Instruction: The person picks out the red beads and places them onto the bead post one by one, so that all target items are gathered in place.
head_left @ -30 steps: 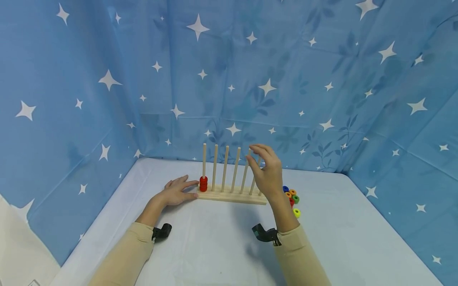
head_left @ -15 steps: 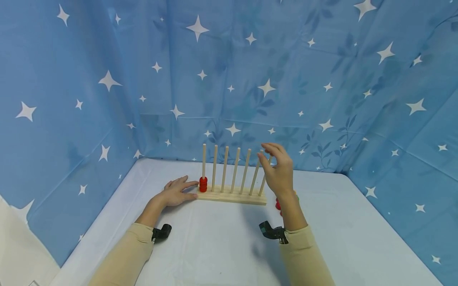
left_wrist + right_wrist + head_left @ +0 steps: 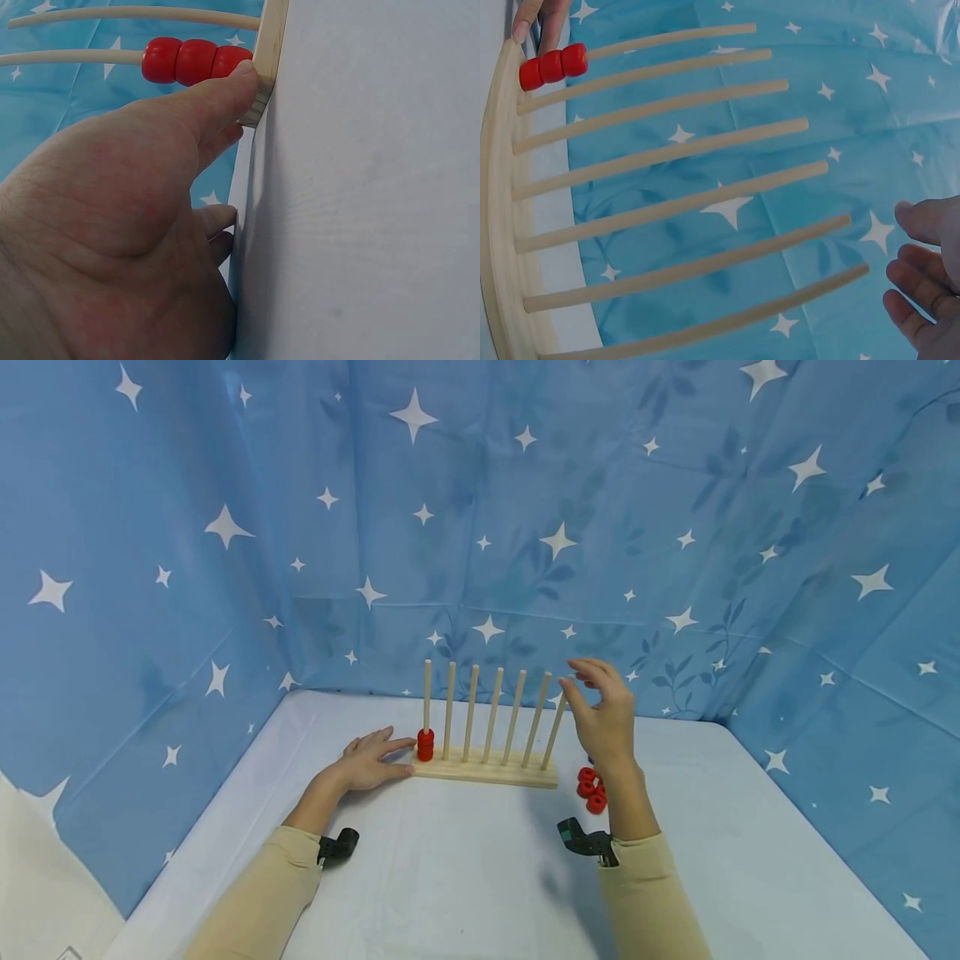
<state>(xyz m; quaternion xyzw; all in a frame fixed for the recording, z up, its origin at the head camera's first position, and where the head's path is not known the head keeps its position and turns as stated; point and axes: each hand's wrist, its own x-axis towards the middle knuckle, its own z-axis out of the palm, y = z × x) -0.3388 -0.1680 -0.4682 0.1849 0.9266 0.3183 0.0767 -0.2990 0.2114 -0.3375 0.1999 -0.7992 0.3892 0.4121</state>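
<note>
A wooden peg rack [image 3: 487, 772] with a row of several upright pegs stands on the table. Three red rings [image 3: 425, 745] are stacked at the bottom of its leftmost peg; the other pegs carry none. My left hand [image 3: 367, 764] lies at the rack's left end. In the left wrist view its thumb [image 3: 225, 94] touches the end of the base beside the red rings [image 3: 196, 61], fingers fairly straight. Raised beside the top of the rightmost peg is my right hand [image 3: 607, 727]. Its thumb and fingers are apart with nothing between them, also in the right wrist view.
Loose red rings [image 3: 587, 788] lie on the white tablecloth [image 3: 465, 860] right of the rack, partly covered by the right forearm. A bit of blue shows behind them. A blue star-patterned curtain [image 3: 480, 527] surrounds the table's back and sides.
My right hand has moved right along the peg tops, from near the fifth peg to past the last one. Loose red rings have come into view left of its wrist. The left hand stays put.
</note>
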